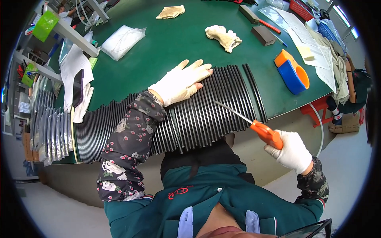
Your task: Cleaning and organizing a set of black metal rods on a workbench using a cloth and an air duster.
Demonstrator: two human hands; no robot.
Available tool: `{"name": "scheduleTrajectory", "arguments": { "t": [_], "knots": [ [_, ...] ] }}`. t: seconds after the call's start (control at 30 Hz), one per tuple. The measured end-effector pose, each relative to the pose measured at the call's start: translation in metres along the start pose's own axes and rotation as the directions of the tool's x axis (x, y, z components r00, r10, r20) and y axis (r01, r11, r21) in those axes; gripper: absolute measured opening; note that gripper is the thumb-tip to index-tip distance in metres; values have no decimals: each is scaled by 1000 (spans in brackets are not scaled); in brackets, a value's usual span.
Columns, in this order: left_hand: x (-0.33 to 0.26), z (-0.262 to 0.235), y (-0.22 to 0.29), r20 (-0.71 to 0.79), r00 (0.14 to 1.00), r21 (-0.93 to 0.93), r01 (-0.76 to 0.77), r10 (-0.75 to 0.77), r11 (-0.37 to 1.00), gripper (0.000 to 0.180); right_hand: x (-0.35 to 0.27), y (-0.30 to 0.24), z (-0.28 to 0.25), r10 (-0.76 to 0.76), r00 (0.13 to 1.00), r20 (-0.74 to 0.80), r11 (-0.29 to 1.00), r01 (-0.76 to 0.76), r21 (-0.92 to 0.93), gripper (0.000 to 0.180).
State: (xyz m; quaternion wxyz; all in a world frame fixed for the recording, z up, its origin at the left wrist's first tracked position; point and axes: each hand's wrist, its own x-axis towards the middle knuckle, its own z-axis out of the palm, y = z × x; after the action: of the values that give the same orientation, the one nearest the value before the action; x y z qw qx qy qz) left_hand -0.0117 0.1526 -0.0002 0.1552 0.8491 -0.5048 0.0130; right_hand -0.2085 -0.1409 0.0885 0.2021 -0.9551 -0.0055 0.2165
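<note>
A long row of thin black rods (198, 115) lies side by side along the near edge of the green table. My left hand (180, 83), in a white glove, rests flat across the far ends of the rods with its fingers stretched out. In my right hand (291, 150), also gloved, is a screwdriver (266, 134) with an orange handle. Its metal shaft slants up and left over the rods, the tip above their right part; whether it touches them I cannot tell. One black rod (254, 93) lies a little apart at the right end of the row.
A blue and orange tape dispenser (293, 73) stands right of the rods. Crumpled gloves (224, 37), a clear plastic bag (123, 41), dark blocks (263, 35) and papers (309, 43) lie farther back. Bagged rods (53, 135) and a phone (78, 87) are at left. Another person (357, 89) sits at right.
</note>
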Motion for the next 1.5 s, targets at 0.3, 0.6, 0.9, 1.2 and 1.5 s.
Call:
{"name": "scheduleTrajectory", "arguments": {
  "t": [0.3,0.6,0.9,1.2,1.5],
  "knots": [
    [0,-1,-2,12,1000,15,9,-9,1000,49,-1,10,-1,38,995,-97,999,-35,32,29],
    [9,-15,5,117,993,53,2,-8,999,51,-7,19,-1,84,996,-39,989,-79,125,30],
    [48,3,8,109,991,-70,85,-77,994,65,-9,26,3,32,997,-68,990,-22,140,30],
    [49,3,5,108,994,-76,16,-8,997,64,9,26,-7,94,994,-54,992,-89,91,33],
    [49,3,5,129,991,-80,32,-21,996,62,31,24,-10,58,990,-129,986,-36,165,33]
  ]
}}
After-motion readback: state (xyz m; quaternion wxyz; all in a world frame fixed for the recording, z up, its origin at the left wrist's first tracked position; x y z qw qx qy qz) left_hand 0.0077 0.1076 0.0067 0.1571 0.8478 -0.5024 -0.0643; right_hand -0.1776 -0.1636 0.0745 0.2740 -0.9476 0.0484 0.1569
